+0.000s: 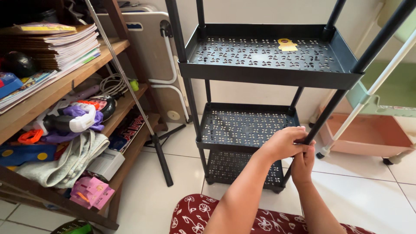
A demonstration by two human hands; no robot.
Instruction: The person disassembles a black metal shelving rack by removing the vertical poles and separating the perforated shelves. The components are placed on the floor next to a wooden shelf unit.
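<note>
A black three-tier cart stands on the white tile floor in front of me, with perforated trays at the top [268,80], middle [242,125] and bottom [229,167]. A yellow sticker [287,44] lies on the top tray. My left hand [284,143] is wrapped around the cart's front right pole [342,97] at the middle tray's corner. My right hand [303,162] grips the same pole just below it, and the two hands touch. All three trays hold nothing else.
On the left, a wooden shelf [108,54] holds stacked books [65,43], toys [73,119] and a grey cloth [69,162]. A thin black stand [160,156] leans by it. A folded white table [147,47] rests against the wall. A pastel cart with a pink tray [368,134] stands on the right. Red floral fabric [195,214] covers my lap.
</note>
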